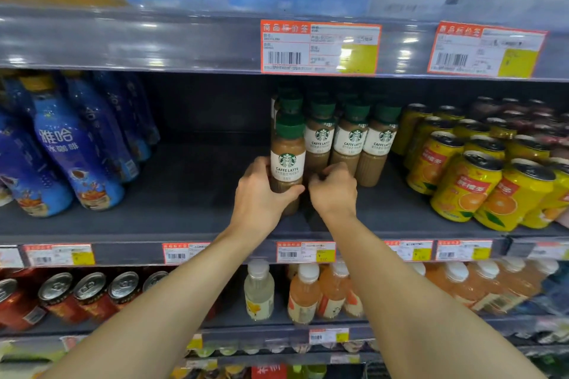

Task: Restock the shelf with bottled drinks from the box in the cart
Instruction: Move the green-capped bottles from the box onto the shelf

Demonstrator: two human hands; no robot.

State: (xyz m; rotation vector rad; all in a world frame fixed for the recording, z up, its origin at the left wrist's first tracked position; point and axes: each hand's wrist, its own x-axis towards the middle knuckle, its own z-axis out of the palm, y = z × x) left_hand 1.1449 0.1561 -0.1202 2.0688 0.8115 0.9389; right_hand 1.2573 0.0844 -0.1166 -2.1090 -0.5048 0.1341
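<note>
In the head view, the left hand (261,191) wraps its fingers and thumb around the lower body of a Caffe Latte bottle (288,163), apparently to stand it upright at the front of the shelf (191,194) beside the row of matching bottles (351,138). The right hand (334,191), fingers curled, sits just right of that bottle, at the foot of the next one; whether it grips anything cannot be told.
</note>
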